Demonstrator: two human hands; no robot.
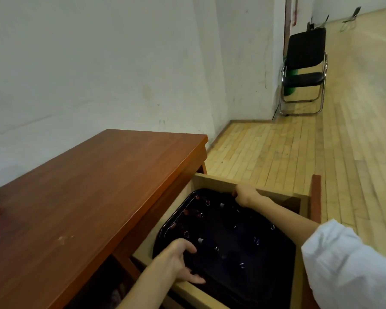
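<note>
so, the open drawer (pixel 221 182) of the desk (pixel 98 186) holds a black tray (pixel 265 264) scattered with small rings (pixel 207 202). left hand (pixel 181 262) fingers curl round its near edge, right hand (pixel 245 195) fingers clamp its far edge. long axis: cannot tell.

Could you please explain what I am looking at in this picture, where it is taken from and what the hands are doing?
There is no machine here: one wide camera sits on a person's head and looks down at their two bare hands. The left hand grips the near edge of a black tray, and the right hand grips its far edge. The tray is inside the open drawer of a brown wooden desk and carries small ring-like pieces, too small to identify. A black folding chair stands by the wall.
</note>
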